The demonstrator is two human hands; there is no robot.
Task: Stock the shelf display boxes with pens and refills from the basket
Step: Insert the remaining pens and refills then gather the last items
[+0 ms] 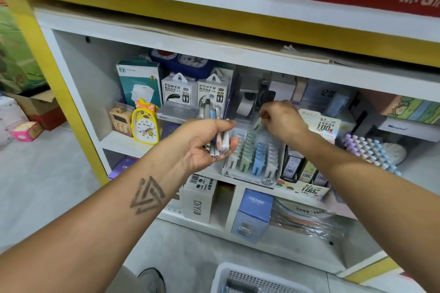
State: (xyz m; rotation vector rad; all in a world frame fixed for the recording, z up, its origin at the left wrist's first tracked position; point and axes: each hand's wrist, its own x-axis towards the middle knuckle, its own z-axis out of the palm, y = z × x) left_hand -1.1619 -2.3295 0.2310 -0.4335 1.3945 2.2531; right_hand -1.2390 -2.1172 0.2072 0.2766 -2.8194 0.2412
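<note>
Two hands at a shop shelf, one full of pens, one placing a packet into a display box.

At the left of the shelf (123,143) stands a yellow duck clock (145,123), with two power bank boxes (195,91) behind it to the right. The left hand (202,143) is held palm up in front of the shelf, its fingers curled around a bundle of pens (220,143). Just to the right sits the display box (252,157), filled with rows of grey, green and blue packets. The right hand (283,119) hovers over the back of that box, fingers pinched on what looks like a green packet (257,124), its lower end at the box's green row. At the bottom edge, on the floor, is the white basket (250,278).
</note>
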